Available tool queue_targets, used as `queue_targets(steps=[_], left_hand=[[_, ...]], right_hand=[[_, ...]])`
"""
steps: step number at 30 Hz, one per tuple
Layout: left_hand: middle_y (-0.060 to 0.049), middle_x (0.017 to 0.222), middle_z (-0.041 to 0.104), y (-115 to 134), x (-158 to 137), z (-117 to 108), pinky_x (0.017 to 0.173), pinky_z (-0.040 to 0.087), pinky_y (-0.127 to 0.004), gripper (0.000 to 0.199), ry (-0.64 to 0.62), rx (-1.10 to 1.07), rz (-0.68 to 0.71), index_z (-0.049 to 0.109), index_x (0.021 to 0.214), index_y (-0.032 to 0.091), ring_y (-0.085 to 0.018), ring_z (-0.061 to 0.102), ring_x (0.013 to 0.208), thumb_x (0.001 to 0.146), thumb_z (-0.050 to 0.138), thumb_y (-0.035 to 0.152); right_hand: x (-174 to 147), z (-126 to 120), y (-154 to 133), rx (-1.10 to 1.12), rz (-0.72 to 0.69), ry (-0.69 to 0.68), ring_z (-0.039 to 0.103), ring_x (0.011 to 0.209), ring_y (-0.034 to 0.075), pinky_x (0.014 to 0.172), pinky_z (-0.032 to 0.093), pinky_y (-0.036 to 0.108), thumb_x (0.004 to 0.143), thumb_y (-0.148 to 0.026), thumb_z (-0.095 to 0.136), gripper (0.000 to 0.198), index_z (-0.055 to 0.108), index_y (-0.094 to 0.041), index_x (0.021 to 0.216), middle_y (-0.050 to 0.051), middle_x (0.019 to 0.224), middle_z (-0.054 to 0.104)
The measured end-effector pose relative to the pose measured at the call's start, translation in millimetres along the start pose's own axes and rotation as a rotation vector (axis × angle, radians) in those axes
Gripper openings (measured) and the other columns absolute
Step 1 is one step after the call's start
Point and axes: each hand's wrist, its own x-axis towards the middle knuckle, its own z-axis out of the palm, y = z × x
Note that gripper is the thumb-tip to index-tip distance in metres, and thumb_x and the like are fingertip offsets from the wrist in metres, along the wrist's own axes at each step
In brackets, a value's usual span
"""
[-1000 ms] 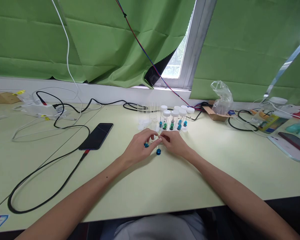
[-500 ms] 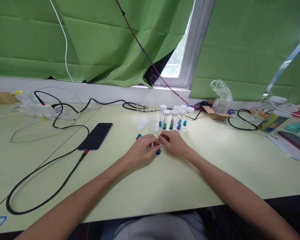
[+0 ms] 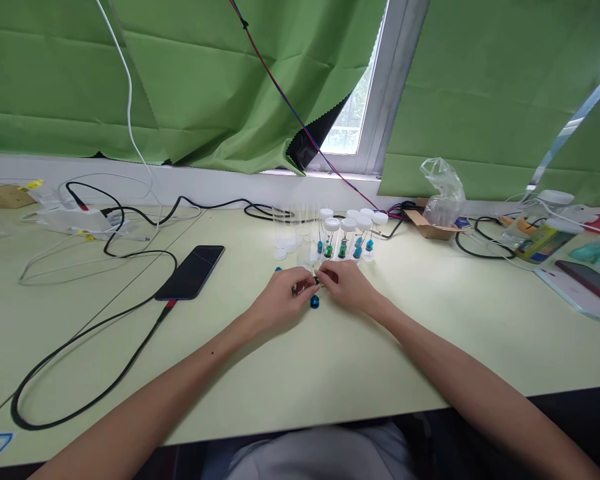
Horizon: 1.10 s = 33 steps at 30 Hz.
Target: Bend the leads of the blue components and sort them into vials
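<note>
My left hand (image 3: 286, 293) and my right hand (image 3: 349, 285) meet over the table. Their fingertips pinch at a small dark piece (image 3: 317, 281), mostly hidden, whose kind I cannot make out. A small blue part (image 3: 315, 302) lies on the table just below the fingertips. Another blue part (image 3: 279, 269) peeks out behind the left knuckles. Beyond the hands stand several clear tubes with white caps (image 3: 332, 225), each with a blue or green part inside, such as a green one (image 3: 342, 251). Left of them are clear tubes on white bases (image 3: 280, 253).
A black phone (image 3: 191, 272) on a black cable (image 3: 95, 399) lies to the left. At the back left is a white power strip (image 3: 85, 219). An open cardboard box (image 3: 433, 228) with a plastic bag sits at the back right. More phones (image 3: 587, 285) lie far right.
The left thumb and fingers have closed in nearer the small dark piece by the right fingertips. The right hand has hardly moved.
</note>
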Motion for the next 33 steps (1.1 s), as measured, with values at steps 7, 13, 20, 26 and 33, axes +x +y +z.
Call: queue_targets(steps=[7,13,20,26,33], left_hand=[[0.001,0.068,0.063,0.8,0.7,-1.3,0.055,0.037,-0.025,0.027,-0.012,-0.068,-0.107,0.063,0.075,0.019,-0.011,0.046,0.058,0.089,0.053,0.04],[0.0,0.068,0.062,5.8,-0.6,-1.9,0.055,0.039,-0.025,0.026,-0.042,-0.122,-0.134,0.06,0.075,0.019,-0.012,0.048,0.057,0.089,0.051,0.039],[0.0,0.067,0.062,6.7,-1.6,-1.1,0.055,0.04,-0.025,0.025,-0.051,-0.123,-0.138,0.056,0.075,0.02,-0.013,0.052,0.056,0.09,0.049,0.039],[0.002,0.064,0.058,5.6,-2.1,-0.6,0.056,0.04,-0.025,0.025,-0.052,-0.088,-0.133,0.053,0.075,0.021,-0.013,0.053,0.055,0.091,0.048,0.039],[0.001,0.065,0.058,4.9,-2.5,0.5,0.057,0.041,-0.026,0.025,-0.046,-0.074,-0.135,0.051,0.075,0.021,-0.014,0.056,0.058,0.092,0.047,0.039]], right_hand=[[-0.1,-0.7,-0.8,0.01,0.011,-0.002,0.042,0.055,0.012,0.057,0.029,0.026,0.094,-0.024,0.048,0.029,0.054,-0.019,0.066,-0.002,0.058,0.053],[-0.2,-1.7,-2.7,0.013,0.017,-0.01,0.042,0.055,0.012,0.056,0.028,0.026,0.094,-0.023,0.048,0.029,0.053,-0.019,0.065,-0.002,0.058,0.053],[0.1,-0.7,-2.0,0.016,0.005,-0.01,0.042,0.054,0.012,0.056,0.028,0.027,0.094,-0.023,0.049,0.03,0.053,-0.019,0.065,-0.002,0.058,0.053],[0.0,-0.7,-2.2,0.021,0.004,-0.005,0.043,0.055,0.012,0.057,0.028,0.027,0.095,-0.024,0.049,0.03,0.053,-0.019,0.066,-0.002,0.058,0.053],[-0.3,-1.1,-2.5,0.022,0.01,-0.009,0.043,0.055,0.011,0.057,0.028,0.026,0.094,-0.024,0.049,0.029,0.053,-0.019,0.066,-0.002,0.058,0.054]])
